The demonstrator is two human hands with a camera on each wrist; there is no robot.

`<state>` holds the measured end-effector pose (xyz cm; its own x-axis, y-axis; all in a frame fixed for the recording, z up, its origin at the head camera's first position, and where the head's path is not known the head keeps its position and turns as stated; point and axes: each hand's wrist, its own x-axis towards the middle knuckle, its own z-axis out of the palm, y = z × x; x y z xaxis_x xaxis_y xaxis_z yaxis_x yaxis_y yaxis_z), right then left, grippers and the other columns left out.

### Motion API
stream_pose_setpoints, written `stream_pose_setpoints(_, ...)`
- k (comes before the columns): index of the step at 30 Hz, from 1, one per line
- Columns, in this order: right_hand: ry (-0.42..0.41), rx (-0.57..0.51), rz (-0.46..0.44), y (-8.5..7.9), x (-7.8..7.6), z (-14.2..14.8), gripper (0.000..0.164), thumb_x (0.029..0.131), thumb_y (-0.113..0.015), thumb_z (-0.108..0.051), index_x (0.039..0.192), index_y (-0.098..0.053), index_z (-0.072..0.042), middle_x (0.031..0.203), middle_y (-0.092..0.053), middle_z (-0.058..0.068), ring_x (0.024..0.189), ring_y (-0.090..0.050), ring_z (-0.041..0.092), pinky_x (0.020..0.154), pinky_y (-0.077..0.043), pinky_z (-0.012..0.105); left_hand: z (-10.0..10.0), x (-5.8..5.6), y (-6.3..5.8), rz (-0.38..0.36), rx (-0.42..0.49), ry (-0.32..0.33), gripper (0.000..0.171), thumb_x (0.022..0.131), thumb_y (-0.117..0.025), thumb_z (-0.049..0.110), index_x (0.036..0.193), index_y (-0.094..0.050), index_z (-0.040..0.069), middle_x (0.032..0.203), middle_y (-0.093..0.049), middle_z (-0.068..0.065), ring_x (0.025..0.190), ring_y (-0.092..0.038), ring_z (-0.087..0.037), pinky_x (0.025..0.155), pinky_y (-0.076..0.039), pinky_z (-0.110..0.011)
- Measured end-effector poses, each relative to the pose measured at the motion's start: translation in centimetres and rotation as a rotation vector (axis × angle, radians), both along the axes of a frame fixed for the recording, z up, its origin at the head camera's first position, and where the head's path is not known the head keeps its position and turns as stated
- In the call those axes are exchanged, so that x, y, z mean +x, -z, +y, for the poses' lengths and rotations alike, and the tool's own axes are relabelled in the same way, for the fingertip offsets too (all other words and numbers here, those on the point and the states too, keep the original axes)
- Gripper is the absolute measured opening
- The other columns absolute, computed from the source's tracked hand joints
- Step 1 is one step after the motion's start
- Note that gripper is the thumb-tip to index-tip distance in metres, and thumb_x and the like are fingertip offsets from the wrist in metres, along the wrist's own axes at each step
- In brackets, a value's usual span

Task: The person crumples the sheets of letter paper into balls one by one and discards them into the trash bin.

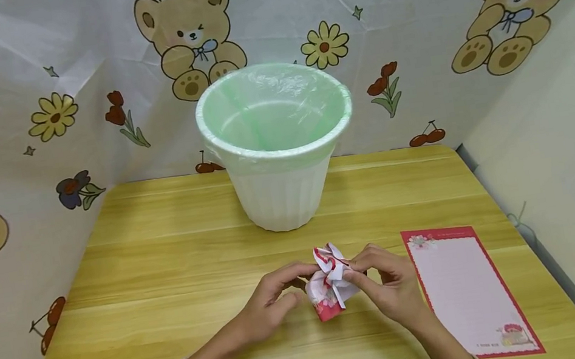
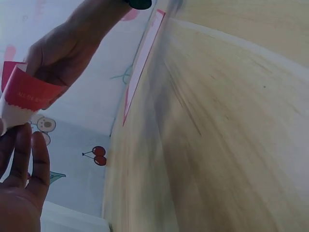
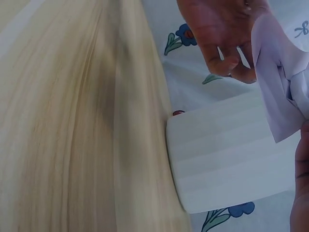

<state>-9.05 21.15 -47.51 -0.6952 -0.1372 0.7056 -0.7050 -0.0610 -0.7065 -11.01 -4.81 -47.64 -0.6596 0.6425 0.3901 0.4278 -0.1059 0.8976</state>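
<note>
A crumpled sheet of paper [image 1: 330,284], white with red and pink printed edges, is bunched upright above the table between the two hands. My right hand [image 1: 390,281] pinches its right side between thumb and fingers. On the other side, my left hand [image 1: 266,305] touches the paper's edge with its forward fingertips, and its thumb stands apart from it. The left wrist view has the paper's red printed border [image 2: 34,92] curving beside the right hand [image 2: 63,53]. White folds of the paper [image 3: 280,72] appear in the right wrist view, partly cut off, with the left hand [image 3: 227,34] beyond them.
A white ribbed bin [image 1: 284,192] with a pale green, clear-film-lined inside stands behind the hands. A flat red-bordered sheet of stationery [image 1: 469,295] lies at the right. The wooden table [image 1: 157,271] meets a cloth backdrop [image 1: 271,22] printed with bears and flowers.
</note>
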Motion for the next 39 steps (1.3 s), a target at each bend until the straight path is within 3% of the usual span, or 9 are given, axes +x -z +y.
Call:
stream_pose_setpoints(2,-0.037,-0.023,-0.023,-0.2,0.1,0.2,0.026,0.081,-0.077,0.025,0.097,-0.079,0.005,0.091,-0.079,0.01,0.082,-0.066,0.017,0.073,-0.056,0.024,-0.2,0.0,-0.2,0.026,0.001,0.014,0.05,0.098,-0.052,-0.013,0.143,-0.063,0.006,0.136,-0.071,-0.015,0.121,-0.067,-0.013,0.102,-0.061,-0.036)
stream_pose_setpoints(5,-0.094,-0.069,-0.049,-0.3,0.1,0.4,0.025,0.084,-0.074,0.025,0.099,-0.079,0.005,0.096,-0.081,0.007,0.084,-0.068,0.017,0.077,-0.058,0.025,-0.2,0.0,-0.6,0.053,-0.003,0.029,0.042,0.102,-0.068,-0.001,0.144,-0.064,0.007,0.134,-0.073,-0.014,0.116,-0.071,-0.014,0.1,-0.063,-0.034)
stream_pose_setpoints(9,-0.141,-0.1,-0.072,-0.3,0.1,0.4,0.026,0.086,-0.072,0.025,0.102,-0.078,0.004,0.1,-0.082,0.003,0.085,-0.067,0.017,0.077,-0.056,0.027,0.0,0.0,-0.7,0.04,0.023,0.022,0.045,0.095,-0.082,0.005,0.138,-0.069,0.006,0.128,-0.077,-0.013,0.11,-0.074,-0.013,0.097,-0.064,-0.034)
stream_pose_setpoints(14,-0.15,-0.091,-0.085,-0.3,0.3,0.0,0.029,0.086,-0.072,0.026,0.102,-0.078,0.003,0.1,-0.081,0.002,0.084,-0.066,0.017,0.075,-0.056,0.028,0.6,0.1,-0.6,0.061,0.09,-0.055,0.042,0.086,-0.089,-0.001,0.125,-0.074,0.006,0.115,-0.08,-0.016,0.101,-0.076,-0.011,0.089,-0.066,-0.035)
stream_pose_setpoints(19,-0.162,-0.077,-0.041,-0.2,0.2,-0.7,0.025,0.086,-0.074,0.024,0.099,-0.078,0.003,0.091,-0.077,0.008,0.078,-0.062,0.018,0.068,-0.053,0.031,1.0,0.1,-0.5,0.081,0.122,-0.128,0.03,0.085,-0.089,-0.002,0.11,-0.076,0.009,0.1,-0.081,-0.013,0.089,-0.071,-0.003,0.076,-0.066,-0.032)
stream_pose_setpoints(25,-0.134,0.003,-0.016,-0.1,0.3,-1.1,0.019,0.084,-0.078,0.02,0.094,-0.076,0.004,0.08,-0.069,0.013,0.074,-0.057,0.017,0.062,-0.05,0.03,1.1,0.0,-0.7,0.1,0.115,-0.167,0.021,0.086,-0.089,0.002,0.091,-0.073,0.015,0.085,-0.077,-0.007,0.076,-0.06,0.0,0.062,-0.057,-0.025)
stream_pose_setpoints(31,-0.078,0.061,0.007,0.1,0.4,-1.3,0.023,0.082,-0.078,0.022,0.091,-0.076,0.001,0.08,-0.071,0.013,0.074,-0.057,0.015,0.06,-0.049,0.028,1.2,0.1,-0.7,0.107,0.086,-0.175,0.027,0.09,-0.087,0.008,0.079,-0.064,0.016,0.076,-0.071,-0.003,0.069,-0.054,0.001,0.059,-0.052,-0.018)
stream_pose_setpoints(39,-0.007,0.17,0.072,-0.3,0.4,-1.1,0.02,0.086,-0.078,0.014,0.097,-0.079,-0.003,0.085,-0.075,0.012,0.078,-0.062,0.014,0.066,-0.053,0.029,1.1,0.0,-0.5,0.098,0.049,-0.219,0.029,0.092,-0.086,0.01,0.077,-0.063,0.018,0.075,-0.069,-0.001,0.069,-0.054,0.001,0.059,-0.05,-0.019)
